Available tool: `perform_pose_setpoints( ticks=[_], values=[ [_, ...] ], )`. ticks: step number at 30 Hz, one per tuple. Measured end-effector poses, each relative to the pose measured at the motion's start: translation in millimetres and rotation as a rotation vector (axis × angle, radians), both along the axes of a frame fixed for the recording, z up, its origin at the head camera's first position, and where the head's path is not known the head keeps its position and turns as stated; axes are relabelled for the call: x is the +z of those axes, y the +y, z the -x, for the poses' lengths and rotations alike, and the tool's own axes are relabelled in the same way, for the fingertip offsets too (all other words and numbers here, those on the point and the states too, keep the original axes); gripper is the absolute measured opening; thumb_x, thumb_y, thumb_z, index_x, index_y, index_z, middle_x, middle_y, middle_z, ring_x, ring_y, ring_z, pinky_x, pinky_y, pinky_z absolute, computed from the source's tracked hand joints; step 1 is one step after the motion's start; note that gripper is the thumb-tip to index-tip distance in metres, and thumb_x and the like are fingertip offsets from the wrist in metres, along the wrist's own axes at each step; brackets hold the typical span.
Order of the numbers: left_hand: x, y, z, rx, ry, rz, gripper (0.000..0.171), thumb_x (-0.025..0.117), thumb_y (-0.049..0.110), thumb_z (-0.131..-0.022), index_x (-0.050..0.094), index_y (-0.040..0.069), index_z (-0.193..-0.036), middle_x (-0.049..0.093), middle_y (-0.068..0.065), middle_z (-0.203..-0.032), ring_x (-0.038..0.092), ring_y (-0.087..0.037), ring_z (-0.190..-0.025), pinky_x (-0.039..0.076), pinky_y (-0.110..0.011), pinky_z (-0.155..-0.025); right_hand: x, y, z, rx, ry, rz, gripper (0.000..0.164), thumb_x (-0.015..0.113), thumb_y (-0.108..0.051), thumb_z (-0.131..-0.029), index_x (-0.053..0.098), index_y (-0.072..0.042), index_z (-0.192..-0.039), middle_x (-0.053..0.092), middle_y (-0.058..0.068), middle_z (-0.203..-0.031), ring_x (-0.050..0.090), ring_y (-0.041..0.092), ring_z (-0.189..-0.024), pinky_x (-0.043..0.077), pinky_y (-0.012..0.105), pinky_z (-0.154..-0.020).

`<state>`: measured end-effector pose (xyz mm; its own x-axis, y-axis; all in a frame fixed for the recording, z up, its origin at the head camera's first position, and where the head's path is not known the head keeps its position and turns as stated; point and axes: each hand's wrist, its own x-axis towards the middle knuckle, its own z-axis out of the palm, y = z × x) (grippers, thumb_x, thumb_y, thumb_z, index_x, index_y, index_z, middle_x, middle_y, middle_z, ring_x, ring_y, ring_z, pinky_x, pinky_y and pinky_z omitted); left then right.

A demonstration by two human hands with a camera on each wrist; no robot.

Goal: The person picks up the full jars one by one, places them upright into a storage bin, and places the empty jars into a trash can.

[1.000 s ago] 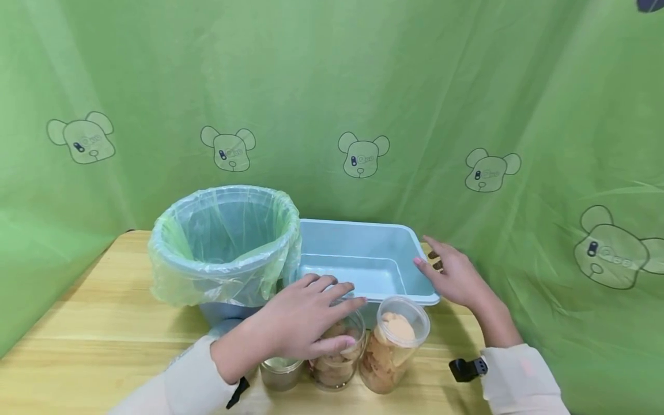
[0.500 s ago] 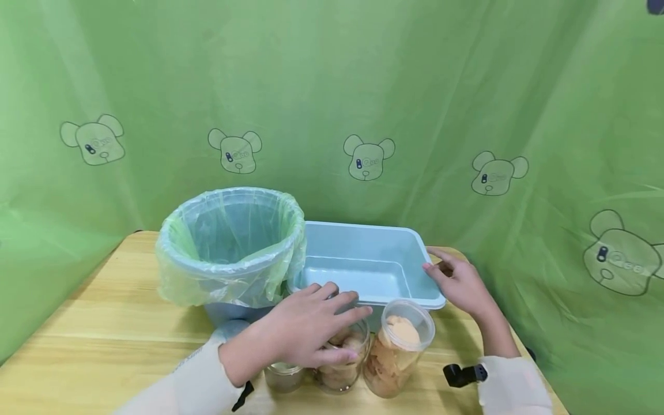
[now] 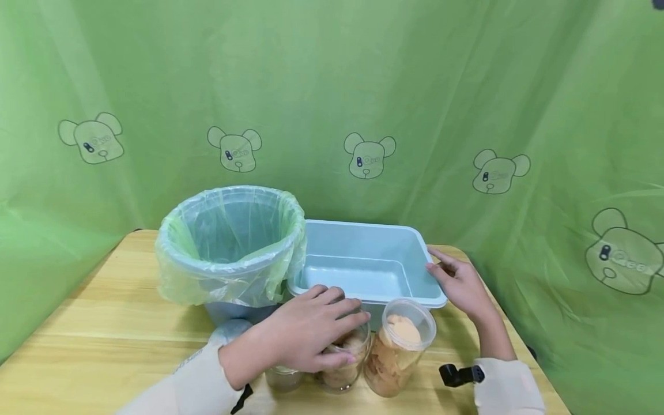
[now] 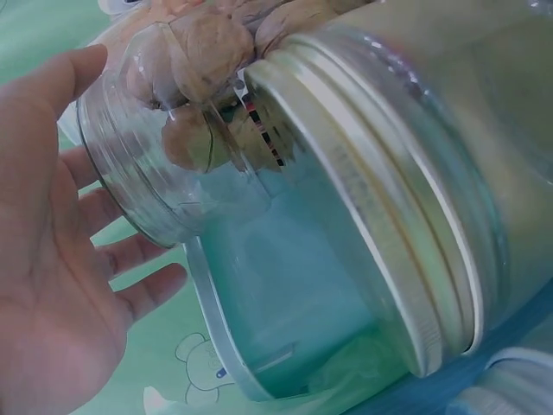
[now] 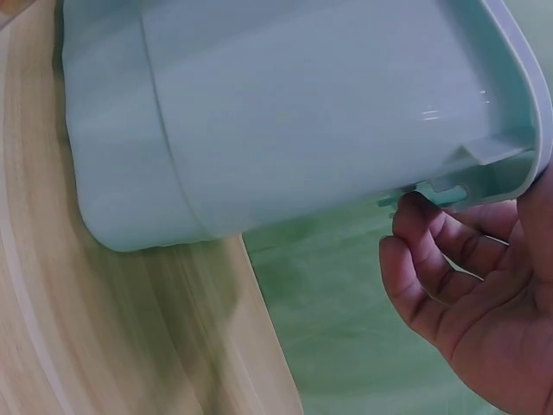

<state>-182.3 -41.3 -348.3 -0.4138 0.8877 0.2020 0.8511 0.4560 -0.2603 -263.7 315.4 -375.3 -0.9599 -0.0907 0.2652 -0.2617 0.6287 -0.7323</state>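
Note:
My left hand (image 3: 307, 329) lies over the mouth of a clear jar (image 3: 342, 369) of brown, rounded pieces. In the left wrist view its fingers (image 4: 143, 290) and thumb spread loosely about the jar's rim, not closed on it. Behind the jars stands a light blue plastic tub (image 3: 363, 230). At the tub's right end, my right hand (image 3: 459, 282) grips the rim, thumb on top and fingers (image 5: 415, 225) curled underneath. A second clear jar (image 3: 396, 357), holding orange-brown pieces, stands right of the first. Left of it, a smaller jar (image 3: 283, 380) is partly under my left hand.
A round blue bin (image 3: 233, 268) lined with a thin green bag stands left of the tub. In the left wrist view, a jar with a metal lid (image 4: 371, 207) fills the foreground. Green cloth (image 3: 311, 86) hangs behind the wooden table (image 3: 93, 334).
My right hand has moved from beside the tub's right end onto its rim and taken hold. The left hand has stayed over the middle jar, its fingers bending slightly. The view has shifted a little.

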Motion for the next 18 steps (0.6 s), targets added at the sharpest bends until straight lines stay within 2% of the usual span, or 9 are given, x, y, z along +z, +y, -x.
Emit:
perform_pose_setpoints(
  ticks=[5,12,18],
  values=[
    [0.6,0.2,0.5,-0.002,-0.029,-0.004,0.063,0.038,0.061,-0.105,0.047,0.021,-0.153,0.051,0.0,-0.149,0.047,-0.019,-0.128,0.042,-0.04,-0.106,-0.9,0.5,2.4,0.001,-0.001,-0.002,0.055,0.056,-0.032,-0.107,0.047,-0.004,-0.153,0.07,0.019,-0.106,0.065,0.013,-0.084,0.054,0.026,-0.068],
    [-1.3,1.2,0.0,0.003,-0.112,-0.024,0.062,0.037,0.059,-0.106,0.046,0.021,-0.154,0.049,-0.001,-0.15,0.045,-0.021,-0.129,0.043,-0.042,-0.104,-3.6,4.2,3.2,0.007,-0.019,0.015,0.054,0.056,-0.03,-0.107,0.045,-0.003,-0.153,0.07,0.02,-0.106,0.065,0.011,-0.083,0.055,0.026,-0.068],
    [-3.5,2.1,0.5,0.007,-0.166,-0.035,0.061,0.037,0.058,-0.107,0.044,0.021,-0.155,0.046,-0.002,-0.152,0.043,-0.021,-0.126,0.043,-0.042,-0.098,-3.0,2.4,2.4,0.004,-0.038,0.021,0.056,0.056,-0.033,-0.107,0.045,-0.004,-0.154,0.069,0.019,-0.104,0.064,0.012,-0.083,0.054,0.027,-0.068]
  ],
)
